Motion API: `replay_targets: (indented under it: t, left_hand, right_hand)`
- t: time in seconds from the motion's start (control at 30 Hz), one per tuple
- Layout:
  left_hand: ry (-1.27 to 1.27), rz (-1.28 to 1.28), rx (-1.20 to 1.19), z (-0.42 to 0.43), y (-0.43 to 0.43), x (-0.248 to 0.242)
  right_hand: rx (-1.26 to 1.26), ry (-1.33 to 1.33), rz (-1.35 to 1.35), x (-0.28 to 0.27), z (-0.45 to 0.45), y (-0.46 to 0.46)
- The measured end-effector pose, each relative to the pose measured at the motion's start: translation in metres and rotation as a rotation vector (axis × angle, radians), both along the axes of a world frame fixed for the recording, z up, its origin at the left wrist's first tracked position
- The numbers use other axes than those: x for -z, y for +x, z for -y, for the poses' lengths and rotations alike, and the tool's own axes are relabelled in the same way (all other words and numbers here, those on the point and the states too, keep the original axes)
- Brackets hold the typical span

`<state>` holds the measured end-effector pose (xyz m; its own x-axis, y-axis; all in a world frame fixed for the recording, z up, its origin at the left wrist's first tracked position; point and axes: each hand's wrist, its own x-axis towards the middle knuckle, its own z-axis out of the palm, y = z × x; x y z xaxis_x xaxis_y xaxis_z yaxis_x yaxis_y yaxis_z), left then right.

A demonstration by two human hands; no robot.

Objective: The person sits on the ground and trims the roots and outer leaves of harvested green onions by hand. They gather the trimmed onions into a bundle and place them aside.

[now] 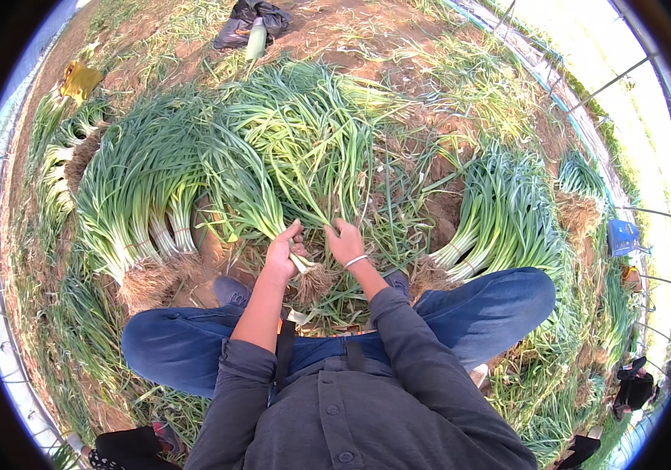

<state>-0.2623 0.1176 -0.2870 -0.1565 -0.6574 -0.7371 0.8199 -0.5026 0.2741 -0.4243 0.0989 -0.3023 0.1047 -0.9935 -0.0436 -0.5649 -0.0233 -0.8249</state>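
Observation:
My left hand (284,251) grips a small bunch of green garlic or leek-like plants (274,223) by the pale stems. Their roots (314,283) hang below the fist, and the leaves stretch up and to the left. My right hand (345,241), with a bracelet at its wrist, pinches a few green leaves (312,205) just right of that bunch. Beyond both hands lies a heap of loose green leaves (306,129). At my left, tied bunches (150,194) rest side by side with roots toward me. More bunches (494,217) lie by my right knee.
A black plastic bag (235,32) and a green bottle (257,40) sit at the far side. A yellow bag (80,81) lies far left, a blue container (623,237) far right. Leaf litter covers the soil. Parts of other people (634,388) show near the lower rim.

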Motion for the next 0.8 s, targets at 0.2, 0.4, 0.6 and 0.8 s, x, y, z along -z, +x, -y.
replay_targets:
  t: [0.2,0.4,0.6,0.8]
  left_hand:
    - [-0.047,0.195,-0.06,0.0,0.024,-0.003]
    - [-0.071,0.345,-0.116,0.006,0.049,-0.02]
    - [-0.061,0.318,0.03,-0.002,0.008,-0.01]
    - [-0.08,0.297,-0.063,-0.005,0.025,-0.011]
  right_hand:
    - [-0.442,0.169,0.069,-0.013,-0.015,0.003]
    - [-0.553,0.446,0.092,-0.031,0.002,-0.032]
    - [-0.34,0.32,0.278,-0.01,-0.014,0.009]
    - [-0.4,0.574,0.435,-0.024,-0.02,0.005]
